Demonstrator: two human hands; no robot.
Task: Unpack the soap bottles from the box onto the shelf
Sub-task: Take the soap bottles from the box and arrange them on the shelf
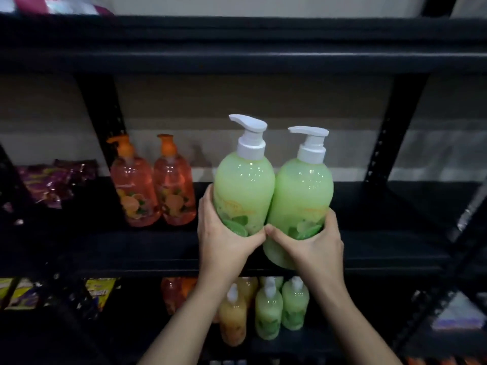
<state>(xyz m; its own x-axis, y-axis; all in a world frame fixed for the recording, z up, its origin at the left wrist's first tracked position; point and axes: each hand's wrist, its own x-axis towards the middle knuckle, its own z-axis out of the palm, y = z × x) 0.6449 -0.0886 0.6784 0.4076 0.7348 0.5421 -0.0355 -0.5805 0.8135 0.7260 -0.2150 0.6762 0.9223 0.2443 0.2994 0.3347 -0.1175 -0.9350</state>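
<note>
Holding: two green soap bottles up in front of the middle shelf, one per hand, bottles side by side and touching
Shelf unit: black metal rack [263, 61], several levels, perforated uprights, pale wall behind
Middle shelf: dark board [382, 233], the green pair is at its front edge; cannot tell if bottle bases rest on it
Left green bottle: [243, 191] upright, white pump nozzle pointing left, lime picture low on label
Right green bottle: [303, 196] upright, white pump, sits a bit lower, base showing below the fingers
Left hand: [224, 238] wrapped around the lower part of the left green bottle, thumb across the front
Right hand: [313, 241] wrapped around the lower part of the right green bottle, thumb tip touching the left thumb
Orange bottles: two [152, 191] standing on the middle shelf left of the hands, close together, orange pumps
Snack packs: purple bags [55, 180] far left on same shelf
Lower shelf: small green bottles [282, 306], an amber one [233, 317], blurry
</note>
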